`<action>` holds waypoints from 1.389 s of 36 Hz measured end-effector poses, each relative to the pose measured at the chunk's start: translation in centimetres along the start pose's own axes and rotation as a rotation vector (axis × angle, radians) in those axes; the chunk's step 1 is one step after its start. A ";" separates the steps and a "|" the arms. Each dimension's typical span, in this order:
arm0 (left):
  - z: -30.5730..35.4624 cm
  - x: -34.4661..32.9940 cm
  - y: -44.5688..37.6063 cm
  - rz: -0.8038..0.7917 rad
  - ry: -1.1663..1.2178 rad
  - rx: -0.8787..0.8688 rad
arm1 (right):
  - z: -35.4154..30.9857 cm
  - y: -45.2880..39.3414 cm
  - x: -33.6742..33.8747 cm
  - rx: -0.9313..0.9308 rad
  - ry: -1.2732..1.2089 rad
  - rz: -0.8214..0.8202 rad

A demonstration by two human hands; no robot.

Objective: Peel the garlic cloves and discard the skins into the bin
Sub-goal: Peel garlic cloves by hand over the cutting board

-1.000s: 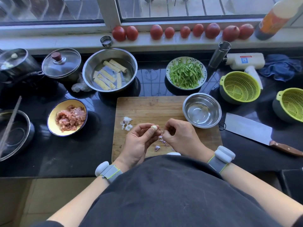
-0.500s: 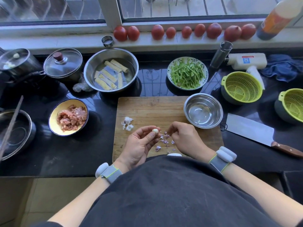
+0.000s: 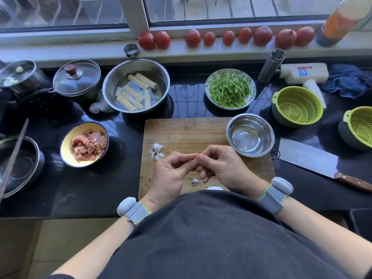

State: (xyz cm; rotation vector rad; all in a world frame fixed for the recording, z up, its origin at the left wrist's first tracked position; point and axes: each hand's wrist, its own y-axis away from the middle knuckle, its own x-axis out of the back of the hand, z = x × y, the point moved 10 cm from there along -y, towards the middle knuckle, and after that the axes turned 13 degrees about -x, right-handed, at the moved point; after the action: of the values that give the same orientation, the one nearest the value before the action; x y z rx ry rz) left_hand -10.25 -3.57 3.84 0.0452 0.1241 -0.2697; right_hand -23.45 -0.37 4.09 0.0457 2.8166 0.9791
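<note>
1. The left hand (image 3: 171,174) is above the near part of the cutting board (image 3: 187,131), palm turned up and toward the right, with the fingers curled inward and the thumb stretched to the right until its tip meets the other hand.
2. The right hand (image 3: 221,166) is just beside it, back of the hand up, the fingers bent down and the fingertips (image 3: 199,158) touching the left thumb.
3. Both hands close together on one small spot between the fingertips; the garlic clove itself is hidden there, so I cannot tell which hand holds it or how.
4. Both forearms come from the near edge of the bench, and each wrist has a grey band with a white piece.
5. A small heap of white garlic skins (image 3: 157,151) lies on the board near its left edge, just beside the left hand but apart from it.
6. One more piece of skin (image 3: 194,182) lies on the board under the hands, near the near edge.
7. A steel bowl (image 3: 250,135) stands on the far right corner of the board, with a small pale piece inside.
8. A cleaver (image 3: 314,161) lies on the bench to the right of the board.
</note>
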 end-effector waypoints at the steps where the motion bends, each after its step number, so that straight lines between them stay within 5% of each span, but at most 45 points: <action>1: 0.2 0.0 -0.1 0.002 0.005 -0.003 | 0.0 0.1 0.0 -0.005 -0.033 -0.011; 9: -0.8 -0.1 -0.2 0.011 0.114 0.073 | 0.5 0.0 0.4 -0.046 -0.070 -0.013; 17: -0.7 -0.4 -0.3 -0.066 0.003 -0.003 | -0.4 0.0 1.0 0.034 0.154 0.068; 25: 0.9 -0.2 -0.3 -0.057 -0.051 -0.104 | 0.3 -0.1 0.3 -0.076 -0.096 -0.037; 34: -1.0 -0.3 0.1 -0.004 0.109 0.123 | 0.3 -0.2 0.6 -0.036 -0.079 0.019; 45: -0.6 -0.3 0.1 -0.017 0.102 0.107 | -0.5 0.1 1.2 0.072 0.002 0.057; 50: -1.0 -0.1 0.0 0.066 0.163 0.168 | 1.0 -0.7 1.0 -0.085 -0.071 0.052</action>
State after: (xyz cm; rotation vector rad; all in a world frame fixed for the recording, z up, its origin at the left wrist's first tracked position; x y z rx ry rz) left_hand -10.48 -3.51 2.88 0.2378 0.2610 -0.2098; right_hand -24.25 -0.23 2.77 0.1410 2.7197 1.0847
